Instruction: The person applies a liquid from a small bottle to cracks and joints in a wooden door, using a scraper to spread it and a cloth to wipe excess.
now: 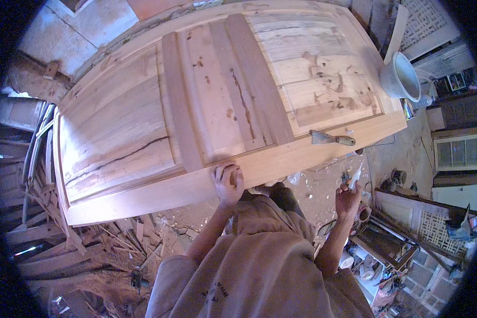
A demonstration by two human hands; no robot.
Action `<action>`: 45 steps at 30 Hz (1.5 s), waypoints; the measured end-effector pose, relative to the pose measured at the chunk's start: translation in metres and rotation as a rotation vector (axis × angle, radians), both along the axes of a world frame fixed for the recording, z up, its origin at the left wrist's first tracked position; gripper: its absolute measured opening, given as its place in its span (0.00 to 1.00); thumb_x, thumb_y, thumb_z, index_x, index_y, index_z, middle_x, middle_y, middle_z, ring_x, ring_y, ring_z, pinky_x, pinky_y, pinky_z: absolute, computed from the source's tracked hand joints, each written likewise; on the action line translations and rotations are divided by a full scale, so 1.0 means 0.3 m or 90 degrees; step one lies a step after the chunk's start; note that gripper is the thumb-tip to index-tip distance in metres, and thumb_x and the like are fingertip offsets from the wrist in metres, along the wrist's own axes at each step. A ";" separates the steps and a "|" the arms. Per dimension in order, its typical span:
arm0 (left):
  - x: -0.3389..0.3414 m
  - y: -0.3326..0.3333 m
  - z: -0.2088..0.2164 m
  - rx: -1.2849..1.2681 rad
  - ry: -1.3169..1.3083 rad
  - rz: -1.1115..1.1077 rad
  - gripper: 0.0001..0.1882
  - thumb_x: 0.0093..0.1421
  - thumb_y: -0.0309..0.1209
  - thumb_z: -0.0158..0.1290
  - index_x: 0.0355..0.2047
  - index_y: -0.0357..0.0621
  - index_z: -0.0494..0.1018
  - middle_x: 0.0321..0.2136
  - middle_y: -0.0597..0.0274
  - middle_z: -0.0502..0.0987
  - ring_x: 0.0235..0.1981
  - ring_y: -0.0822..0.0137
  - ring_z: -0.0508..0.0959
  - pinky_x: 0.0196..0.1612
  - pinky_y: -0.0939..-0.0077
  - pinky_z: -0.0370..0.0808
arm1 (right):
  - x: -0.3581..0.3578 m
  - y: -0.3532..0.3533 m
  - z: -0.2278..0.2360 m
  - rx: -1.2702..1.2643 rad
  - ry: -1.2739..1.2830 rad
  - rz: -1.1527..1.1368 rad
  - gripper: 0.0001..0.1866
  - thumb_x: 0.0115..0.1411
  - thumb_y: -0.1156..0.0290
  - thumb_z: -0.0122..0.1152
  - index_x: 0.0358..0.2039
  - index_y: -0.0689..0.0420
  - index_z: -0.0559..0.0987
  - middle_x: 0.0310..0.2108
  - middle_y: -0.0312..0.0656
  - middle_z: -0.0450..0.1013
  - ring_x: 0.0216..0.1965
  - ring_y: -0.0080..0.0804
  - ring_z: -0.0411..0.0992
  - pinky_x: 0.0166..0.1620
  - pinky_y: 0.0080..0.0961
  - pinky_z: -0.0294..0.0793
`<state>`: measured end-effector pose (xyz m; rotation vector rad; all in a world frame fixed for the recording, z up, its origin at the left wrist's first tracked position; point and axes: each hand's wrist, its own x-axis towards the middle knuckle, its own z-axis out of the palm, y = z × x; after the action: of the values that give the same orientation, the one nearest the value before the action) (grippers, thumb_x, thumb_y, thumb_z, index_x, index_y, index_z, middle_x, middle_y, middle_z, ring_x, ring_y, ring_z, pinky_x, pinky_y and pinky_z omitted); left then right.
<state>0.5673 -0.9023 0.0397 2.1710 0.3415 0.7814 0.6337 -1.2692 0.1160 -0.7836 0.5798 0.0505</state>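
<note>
Dusty brown workshop floor (pixel 320 193) shows right of centre. Across the upper frame lies a large, pale wooden panelled door (pixel 206 106); at its near edge the left hand (pixel 229 183) curls, its exact grip unclear. At centre-right, the right hand (pixel 349 199) closes around a white tapered tube (pixel 356 177), best held steady, well clear of the flat-bladed, wooden-handled scraper (pixel 332 139).

Littered brown floor (pixel 322 185) | scrap-wood heap (pixel 140 231), lower left | white paned frame (pixel 457 153), right | lattice panel (pixel 434 227), lower right
</note>
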 end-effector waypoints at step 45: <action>1.062 -0.261 0.031 0.129 0.162 0.039 0.22 0.59 0.31 0.57 0.53 0.39 0.67 0.57 0.45 0.67 0.60 0.42 0.64 0.63 0.50 0.62 | 1.063 -0.406 0.085 0.109 -0.018 0.269 0.16 0.68 0.56 0.50 0.50 0.52 0.71 0.29 0.32 0.67 0.27 0.21 0.63 0.33 0.25 0.70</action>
<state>0.8859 -0.9806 0.0489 2.4682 0.4768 0.5939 0.9526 -1.3909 0.1414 -0.7272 0.3694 0.4715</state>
